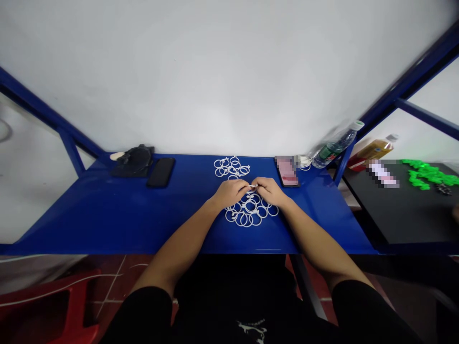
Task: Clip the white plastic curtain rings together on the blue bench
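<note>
Between my two hands is a small white ring (253,186), pinched by the fingertips over the blue table (179,220). My left hand (231,192) is closed on its left side. Closed on the right side is my right hand (269,191). Below the hands lies a loose pile of white rings (246,220), several with small knobs on them. A smaller group of white rings (221,163) lies farther back, near the wall. The fingers cover part of the held ring, so its joint cannot be made out.
At the back left are a black phone (161,172) and a black bag (134,161). A lit phone (288,173), a white cable (305,163) and a plastic bottle (337,147) stand at the back right. Green pieces (430,173) lie on a black table (405,215).
</note>
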